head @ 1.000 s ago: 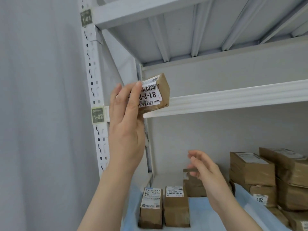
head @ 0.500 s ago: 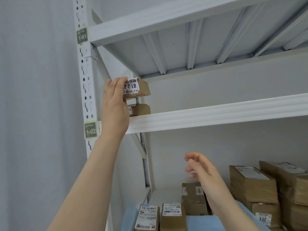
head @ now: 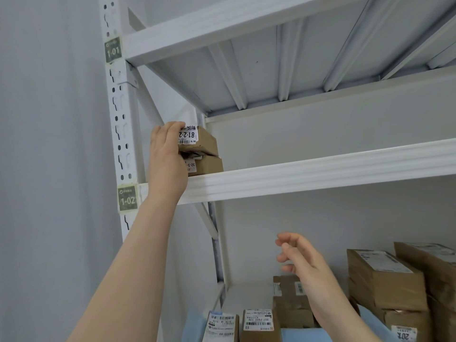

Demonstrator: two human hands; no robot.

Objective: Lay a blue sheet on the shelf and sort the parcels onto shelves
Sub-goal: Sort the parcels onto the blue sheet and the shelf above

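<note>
Pretty plain storage corner. A pale grey wall [head: 49, 169] fills the whole left side, and the same grey carries on behind the rack [head: 215, 255]. The rack is white painted metal. Its front post [head: 121, 134] has two rows of keyhole slots and carries two dull green labels: a 1-01 tag [head: 113, 50] up high and a 1-02 tag [head: 127, 199] lower down, each level with a shelf. The top shelf [head: 197, 28] is seen from underneath, with ribs [head: 286, 62] running front to back. The middle shelf [head: 320, 169] has a stepped front lip. Diagonal braces [head: 148, 95] cross the rack's left end. The light is soft and even.
</note>
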